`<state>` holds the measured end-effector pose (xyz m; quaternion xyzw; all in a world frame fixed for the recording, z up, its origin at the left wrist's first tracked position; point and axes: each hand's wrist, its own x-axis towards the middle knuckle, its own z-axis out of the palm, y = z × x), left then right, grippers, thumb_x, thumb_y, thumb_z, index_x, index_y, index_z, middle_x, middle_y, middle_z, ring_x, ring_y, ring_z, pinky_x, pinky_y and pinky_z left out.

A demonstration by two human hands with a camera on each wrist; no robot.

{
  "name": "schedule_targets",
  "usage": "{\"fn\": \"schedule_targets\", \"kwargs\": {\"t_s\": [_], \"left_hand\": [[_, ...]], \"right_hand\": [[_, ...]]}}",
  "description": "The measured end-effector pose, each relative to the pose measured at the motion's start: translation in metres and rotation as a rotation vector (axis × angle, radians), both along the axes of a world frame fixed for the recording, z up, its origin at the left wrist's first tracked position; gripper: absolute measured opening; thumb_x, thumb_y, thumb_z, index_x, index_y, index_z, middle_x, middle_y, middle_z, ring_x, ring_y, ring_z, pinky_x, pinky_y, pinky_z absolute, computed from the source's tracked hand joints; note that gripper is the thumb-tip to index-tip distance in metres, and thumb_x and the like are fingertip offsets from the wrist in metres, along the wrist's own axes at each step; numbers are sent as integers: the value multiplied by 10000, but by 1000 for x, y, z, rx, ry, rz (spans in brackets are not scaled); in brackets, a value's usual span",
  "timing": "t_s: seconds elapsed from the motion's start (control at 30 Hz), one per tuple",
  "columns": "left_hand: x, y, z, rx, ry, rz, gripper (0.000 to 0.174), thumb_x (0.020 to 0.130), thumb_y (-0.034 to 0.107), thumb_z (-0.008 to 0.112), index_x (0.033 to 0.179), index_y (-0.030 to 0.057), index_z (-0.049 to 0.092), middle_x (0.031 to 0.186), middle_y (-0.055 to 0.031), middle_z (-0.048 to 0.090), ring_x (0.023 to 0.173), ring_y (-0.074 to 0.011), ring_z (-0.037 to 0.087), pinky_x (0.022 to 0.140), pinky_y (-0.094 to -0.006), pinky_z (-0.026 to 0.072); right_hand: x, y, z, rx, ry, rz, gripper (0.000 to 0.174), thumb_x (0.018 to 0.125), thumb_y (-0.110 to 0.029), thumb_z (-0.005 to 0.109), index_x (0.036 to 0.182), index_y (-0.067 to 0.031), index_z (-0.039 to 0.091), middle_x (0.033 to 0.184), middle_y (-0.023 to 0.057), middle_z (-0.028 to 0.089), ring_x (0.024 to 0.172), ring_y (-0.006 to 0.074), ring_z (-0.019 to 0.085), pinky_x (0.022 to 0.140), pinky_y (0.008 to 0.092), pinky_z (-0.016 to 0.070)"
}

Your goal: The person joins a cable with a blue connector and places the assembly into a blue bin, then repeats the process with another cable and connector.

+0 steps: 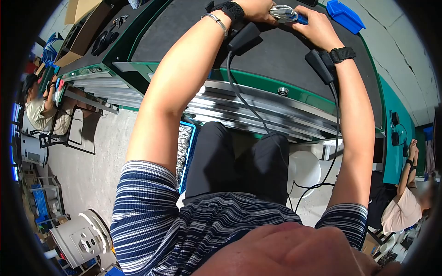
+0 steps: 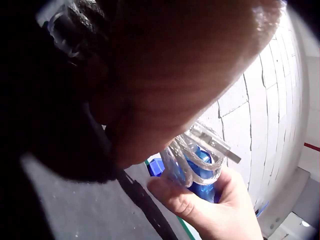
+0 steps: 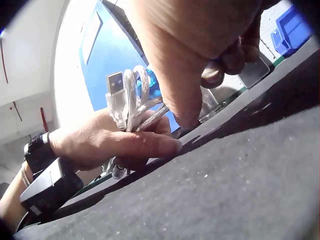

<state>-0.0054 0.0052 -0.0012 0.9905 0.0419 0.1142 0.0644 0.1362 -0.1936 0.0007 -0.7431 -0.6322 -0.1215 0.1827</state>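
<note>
A coiled USB cable with a clear, silvery braided jacket is held over the dark bench mat. My left hand grips the coil from the left; in the right wrist view its thumb lies along the loops, beside a metal USB plug that sticks up. From the other side, my right hand pinches the bundle near a translucent blue part within the loops. The left wrist view shows the right thumb and fingers around that blue part. Much of the left hand's grip is hidden there by the hand itself.
A blue plastic bin stands at the bench's far right corner. A blue crate of coiled cables and a white bucket sit below. Black wrist-camera leads hang over the green drawer front. Other people sit left and right.
</note>
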Motion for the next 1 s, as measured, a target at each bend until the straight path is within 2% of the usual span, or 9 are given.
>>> {"fn": "schedule_targets", "kwargs": {"t_s": [0.1, 0.3, 0.37, 0.7, 0.77, 0.8, 0.87, 0.9, 1.0], "left_hand": [[-10, -4, 7, -149, -101, -80, 388, 802, 363, 813, 1002, 34, 763, 955, -240, 743, 898, -385, 732, 803, -457, 575], [-9, 5, 4, -165, -109, 86, 384, 778, 356, 827, 1018, 61, 773, 948, -223, 748, 899, -368, 736, 803, -454, 573], [-12, 0, 7, -178, -61, 119, 407, 788, 381, 823, 1023, 52, 773, 943, -226, 747, 902, -371, 735, 809, -456, 573], [2, 2, -6, 29, -37, 127, 482, 856, 489, 755, 997, 28, 769, 970, -257, 732, 940, -422, 719, 826, -491, 572], [6, 5, -12, 54, -16, 142, 438, 874, 461, 756, 937, 28, 769, 873, -189, 757, 810, -345, 738, 739, -447, 572], [8, 15, -11, 61, -16, 138, 438, 874, 461, 756, 937, 28, 769, 873, -189, 757, 810, -345, 738, 739, -447, 572], [13, 37, -8, -15, 151, -61, 505, 909, 475, 735, 1133, 23, 734, 964, -225, 745, 907, -392, 721, 834, -435, 563], [2, -5, -3, -14, 61, 149, 526, 915, 507, 711, 1055, 1, 748, 929, -227, 743, 899, -391, 718, 835, -438, 554], [-6, -7, 0, -84, 82, 119, 510, 913, 494, 718, 1070, 10, 746, 926, -222, 742, 881, -384, 715, 830, -435, 551]], "right_hand": [[3, 1, -5, 73, -32, -30, 404, 847, -201, 757, 1211, -77, 634, 1010, 208, 727, 945, 412, 695, 816, 452, 544], [7, 1, -5, 169, -78, -35, 407, 849, -245, 749, 1212, -97, 640, 996, 196, 731, 937, 398, 708, 816, 442, 554], [3, 3, -4, 86, -32, -119, 449, 818, -298, 773, 1209, -93, 693, 1026, 205, 741, 973, 410, 709, 874, 476, 566], [10, 9, -11, 16, 33, -143, 478, 830, -357, 765, 1261, -157, 720, 1040, 195, 753, 980, 396, 718, 891, 468, 572], [5, 8, -9, -59, 61, -133, 426, 848, -390, 757, 1197, -145, 748, 999, 196, 756, 954, 397, 722, 874, 468, 575], [-1, 7, -7, -51, 62, -137, 426, 848, -390, 757, 1197, -145, 748, 999, 196, 756, 954, 397, 722, 874, 468, 575], [-10, 4, -3, -114, 96, -145, 401, 881, -361, 775, 1138, -55, 738, 968, 199, 750, 910, 371, 726, 828, 426, 556], [-4, 5, -4, -137, 72, -119, 427, 876, -435, 732, 1171, -126, 751, 988, 204, 754, 927, 402, 722, 858, 463, 573], [4, 10, -9, -154, 86, -107, 440, 873, -436, 734, 1177, -119, 747, 990, 211, 753, 933, 402, 723, 865, 464, 572]]}}
